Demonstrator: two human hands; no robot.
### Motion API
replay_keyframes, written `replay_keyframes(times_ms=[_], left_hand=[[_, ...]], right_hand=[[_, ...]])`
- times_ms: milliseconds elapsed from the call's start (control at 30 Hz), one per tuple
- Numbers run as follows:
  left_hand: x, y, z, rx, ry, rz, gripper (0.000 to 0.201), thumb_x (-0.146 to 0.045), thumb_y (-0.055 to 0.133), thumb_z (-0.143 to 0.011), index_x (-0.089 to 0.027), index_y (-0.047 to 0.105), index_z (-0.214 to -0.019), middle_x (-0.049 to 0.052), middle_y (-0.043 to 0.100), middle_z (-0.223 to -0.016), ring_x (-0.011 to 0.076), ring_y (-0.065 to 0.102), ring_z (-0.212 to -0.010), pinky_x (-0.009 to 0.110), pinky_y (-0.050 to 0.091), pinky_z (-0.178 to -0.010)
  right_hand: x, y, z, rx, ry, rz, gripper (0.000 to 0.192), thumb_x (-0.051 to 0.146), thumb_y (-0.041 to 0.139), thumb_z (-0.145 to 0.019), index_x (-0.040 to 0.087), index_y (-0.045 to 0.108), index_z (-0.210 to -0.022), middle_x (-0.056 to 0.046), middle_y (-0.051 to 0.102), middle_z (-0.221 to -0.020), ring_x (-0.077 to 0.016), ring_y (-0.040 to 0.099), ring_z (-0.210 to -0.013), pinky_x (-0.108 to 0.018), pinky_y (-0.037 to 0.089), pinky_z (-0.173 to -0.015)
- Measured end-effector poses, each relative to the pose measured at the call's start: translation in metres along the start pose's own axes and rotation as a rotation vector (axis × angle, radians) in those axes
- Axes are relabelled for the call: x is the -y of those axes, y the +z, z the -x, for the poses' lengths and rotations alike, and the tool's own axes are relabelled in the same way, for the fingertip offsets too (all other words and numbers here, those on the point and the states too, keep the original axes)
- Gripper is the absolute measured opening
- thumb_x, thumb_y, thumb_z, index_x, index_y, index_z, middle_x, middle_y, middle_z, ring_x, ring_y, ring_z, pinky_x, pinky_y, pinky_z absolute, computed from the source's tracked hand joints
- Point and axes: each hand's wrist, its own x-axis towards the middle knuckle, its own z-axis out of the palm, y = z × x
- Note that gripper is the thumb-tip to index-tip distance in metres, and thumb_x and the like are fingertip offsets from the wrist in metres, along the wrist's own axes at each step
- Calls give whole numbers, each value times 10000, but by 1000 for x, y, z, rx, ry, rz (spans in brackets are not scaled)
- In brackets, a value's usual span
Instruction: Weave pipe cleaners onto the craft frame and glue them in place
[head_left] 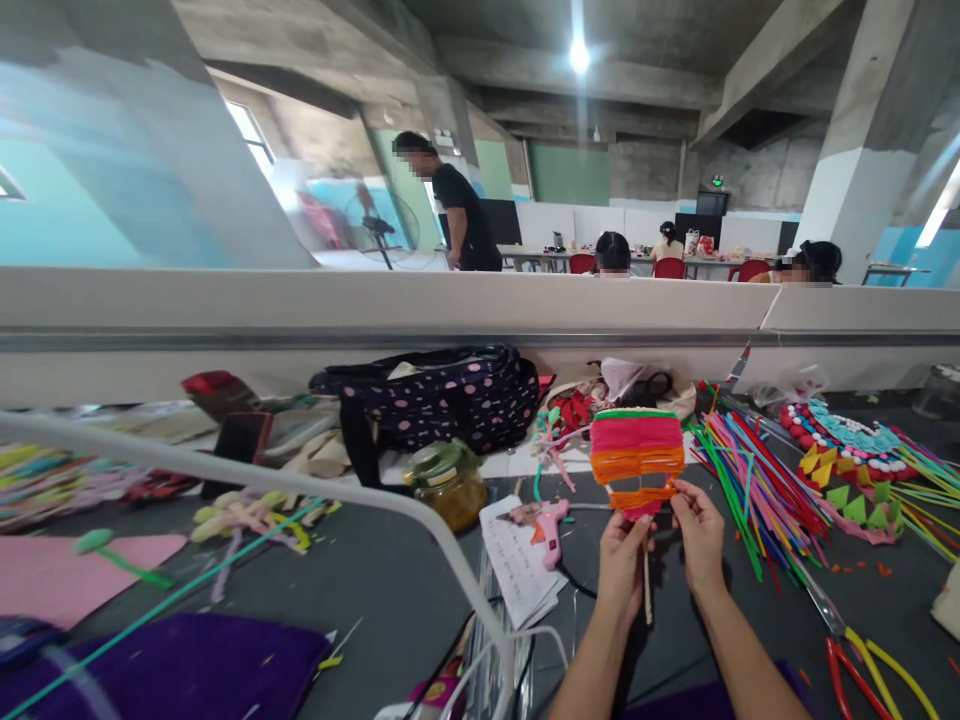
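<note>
Above the dark table I hold a striped craft panel (pixel 637 440) of green, pink and orange fuzzy strips, with a gap in its lower orange part. A pale stick (pixel 648 590) runs down from it. My left hand (pixel 624 560) is closed on the panel's lower edge by the stick. My right hand (pixel 699 532) pinches the lower right corner, at the end of an orange strip; its fingertips partly cover that spot. A pink glue gun (pixel 553 532) lies left of my hands on printed paper sheets (pixel 517 565).
Right of my hands are a bundle of coloured pipe cleaners (pixel 757 470), and pliers (pixel 847 640) with red and yellow handles. A patterned bag (pixel 465 400) and a lidded jar (pixel 448 485) stand behind. A white curved tube (pixel 375 500) crosses the left. Several people are beyond the partition (pixel 375 300).
</note>
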Motion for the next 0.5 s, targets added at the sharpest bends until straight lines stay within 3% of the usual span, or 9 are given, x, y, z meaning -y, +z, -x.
replay_keyframes(times_ms=[100,233,333,500], left_hand=[[-3,3,1,-9,-56,93,378,-144,776,-540,-159,624,-886,-20,635,-686,71,546,-527,145,364,-407],[-6,4,5,-26,-110,154,322,-120,745,-524,-159,591,-805,-31,612,-643,62,527,-498,130,298,-367],[-7,6,7,-31,-103,130,329,-127,733,-519,-171,575,-804,-48,594,-614,57,506,-469,128,261,-344],[-6,8,9,-23,-110,65,337,-213,776,-513,-159,569,-774,-50,577,-554,44,455,-391,127,206,-314]], right_hand=[[3,-1,-1,-23,-31,28,286,400,658,-723,151,632,-861,21,561,-652,-105,478,-536,-206,388,-472],[7,-1,-2,17,-20,59,296,419,648,-728,159,606,-865,-1,594,-715,-126,528,-586,-208,414,-472],[12,-1,-1,80,-38,117,280,426,638,-734,159,605,-811,6,586,-684,-118,507,-549,-212,414,-468],[15,-6,0,48,-146,266,268,439,595,-768,171,586,-761,16,562,-639,-123,505,-554,-220,417,-502]])
